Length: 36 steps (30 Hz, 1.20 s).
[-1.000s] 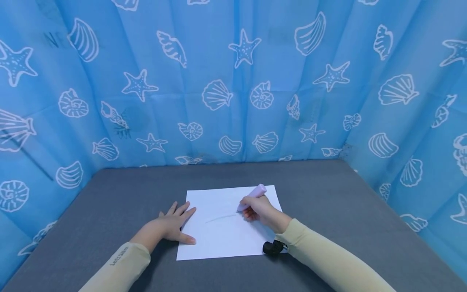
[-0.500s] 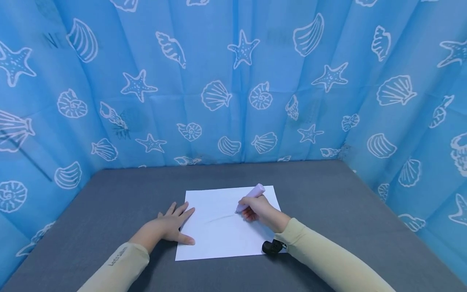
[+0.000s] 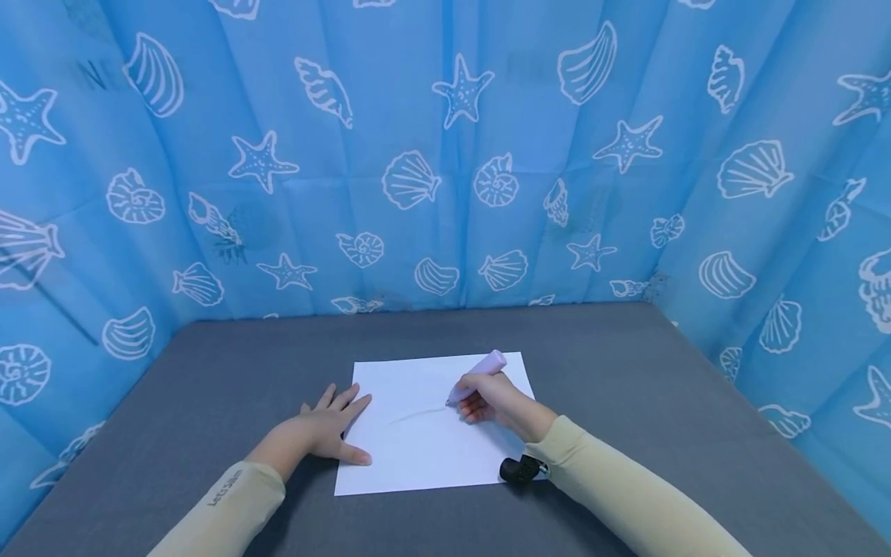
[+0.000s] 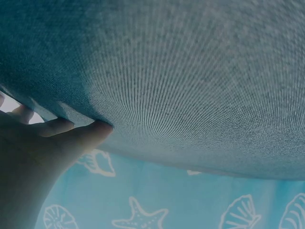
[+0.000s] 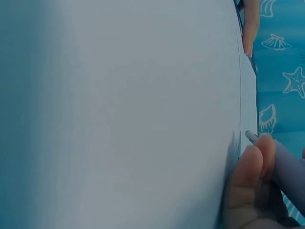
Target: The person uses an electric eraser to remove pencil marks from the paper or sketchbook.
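A white sheet of paper lies on the grey table. My left hand rests at its left edge with the fingers spread, thumb and fingertips on the sheet; the left wrist view shows that hand low over grey cloth. In my right hand I pinch a thick lilac pen tilted up to the right. Its grey tip meets the right end of a faint, slightly rising line. Seen from the right wrist, thumb and fingers close round the pen near its tip.
A small black device sits at the right wrist, over the paper's lower right corner. Grey cloth covers the table. Behind and along the sides hangs a blue curtain with white shells and starfish.
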Tool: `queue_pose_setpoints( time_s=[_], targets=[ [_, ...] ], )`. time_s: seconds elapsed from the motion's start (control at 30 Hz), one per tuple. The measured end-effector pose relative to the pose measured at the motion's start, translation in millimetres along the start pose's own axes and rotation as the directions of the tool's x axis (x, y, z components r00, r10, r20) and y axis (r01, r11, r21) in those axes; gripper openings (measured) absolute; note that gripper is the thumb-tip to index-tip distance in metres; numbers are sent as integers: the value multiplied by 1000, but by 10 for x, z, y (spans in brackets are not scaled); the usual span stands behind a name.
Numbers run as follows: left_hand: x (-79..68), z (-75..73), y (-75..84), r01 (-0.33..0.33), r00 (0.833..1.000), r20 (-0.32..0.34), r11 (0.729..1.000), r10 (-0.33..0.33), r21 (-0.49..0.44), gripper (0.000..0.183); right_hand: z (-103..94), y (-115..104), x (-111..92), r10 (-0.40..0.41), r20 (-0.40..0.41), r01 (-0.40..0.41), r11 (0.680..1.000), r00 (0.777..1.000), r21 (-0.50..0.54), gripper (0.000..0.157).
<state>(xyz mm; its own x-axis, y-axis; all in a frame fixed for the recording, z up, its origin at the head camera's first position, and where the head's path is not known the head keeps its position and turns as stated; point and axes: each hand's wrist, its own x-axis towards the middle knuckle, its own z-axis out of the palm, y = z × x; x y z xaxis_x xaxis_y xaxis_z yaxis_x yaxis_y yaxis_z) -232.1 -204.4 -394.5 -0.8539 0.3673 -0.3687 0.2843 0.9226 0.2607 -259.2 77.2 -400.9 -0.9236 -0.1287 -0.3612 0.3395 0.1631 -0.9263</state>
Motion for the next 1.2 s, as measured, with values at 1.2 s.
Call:
queue_pose_setpoints(
  time_s=[1.2],
  targets=[
    [42, 7, -19, 2, 1000, 2, 1000, -2, 13, 107, 51, -10, 30, -5, -2, 5, 999, 1000, -35, 18]
  ],
)
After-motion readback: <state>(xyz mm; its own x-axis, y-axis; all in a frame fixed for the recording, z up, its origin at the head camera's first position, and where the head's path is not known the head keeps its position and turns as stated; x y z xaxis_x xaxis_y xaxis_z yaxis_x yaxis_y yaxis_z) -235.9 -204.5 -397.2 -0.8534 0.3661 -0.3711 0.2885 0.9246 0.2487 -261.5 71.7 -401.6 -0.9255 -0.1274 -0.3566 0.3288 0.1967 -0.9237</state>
